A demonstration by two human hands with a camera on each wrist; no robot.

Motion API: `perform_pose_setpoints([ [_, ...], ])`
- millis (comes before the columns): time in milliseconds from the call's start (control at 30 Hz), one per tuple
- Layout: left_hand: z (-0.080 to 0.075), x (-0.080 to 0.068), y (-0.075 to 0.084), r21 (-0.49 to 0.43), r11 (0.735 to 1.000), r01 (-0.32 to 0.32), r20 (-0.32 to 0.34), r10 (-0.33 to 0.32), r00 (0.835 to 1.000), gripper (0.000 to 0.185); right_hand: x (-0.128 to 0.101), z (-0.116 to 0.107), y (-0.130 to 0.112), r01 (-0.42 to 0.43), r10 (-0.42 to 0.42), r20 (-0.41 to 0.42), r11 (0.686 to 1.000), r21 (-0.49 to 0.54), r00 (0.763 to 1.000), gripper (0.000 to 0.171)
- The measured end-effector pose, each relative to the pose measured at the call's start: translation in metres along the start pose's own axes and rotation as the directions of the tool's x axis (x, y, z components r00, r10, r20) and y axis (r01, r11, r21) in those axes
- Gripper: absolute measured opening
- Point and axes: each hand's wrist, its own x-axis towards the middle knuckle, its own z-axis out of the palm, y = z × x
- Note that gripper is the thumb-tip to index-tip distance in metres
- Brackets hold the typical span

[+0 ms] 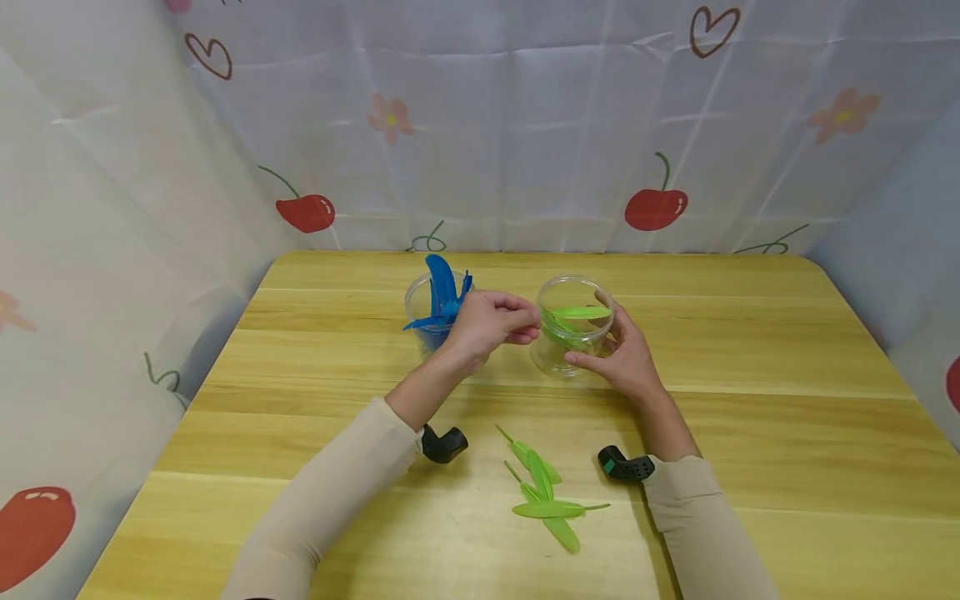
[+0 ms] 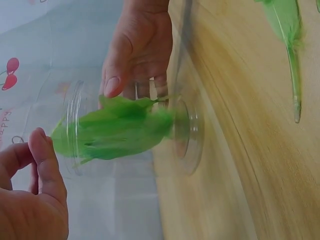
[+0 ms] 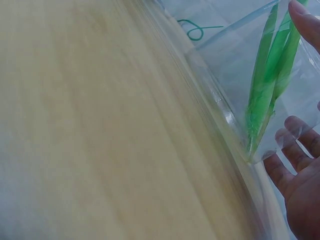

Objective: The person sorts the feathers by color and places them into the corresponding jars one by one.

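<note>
Head view: wooden table (image 1: 750, 400) boxed in by a white curtain (image 1: 525, 125) printed with cherries and hearts. Far left there's a clear jar of blue feathers (image 1: 438, 304), half hidden behind the left hand (image 1: 491, 323). Near the front edge, four or so loose green feathers (image 1: 546, 492) lie between the two sleeves, well apart from both hands. The clear jar (image 1: 573, 327) with green feathers (image 1: 576, 315) inside sits mid-table; the right hand (image 1: 618, 354) cups its right side, fingers curved round the wall. The left hand is just beside its rim, fingers curled; can't tell if it's pinching anything.

Left wrist view: the jar (image 2: 187, 130) stands on the table with the green feathers (image 2: 117, 131) bunched inside, right hand (image 2: 137, 47) gripping the far side. Left hand (image 2: 32, 195) is near the rim, thumb raised, nothing visibly in it.

Right wrist view: blurry table, jar wall (image 3: 240, 85) up close, feathers (image 3: 267, 85) upright inside, right hand's fingers (image 3: 292, 160) against the plastic.
</note>
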Motion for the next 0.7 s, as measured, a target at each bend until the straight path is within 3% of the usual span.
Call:
perform_pose_setpoints([
  [400,0.003,0.001,0.000,-0.078,0.996,-0.046,0.015,0.048,0.999,0.016,0.000,0.000,0.000,-0.003,0.003,0.004,1.000,0.013,1.000,0.092],
  [700,0.000,-0.011,0.001,-0.056,0.998,-0.034,0.073,0.038,0.997,0.016,0.007,-0.002,0.033,0.003,-0.003,-0.011,1.000,0.010,1.000,0.097],
])
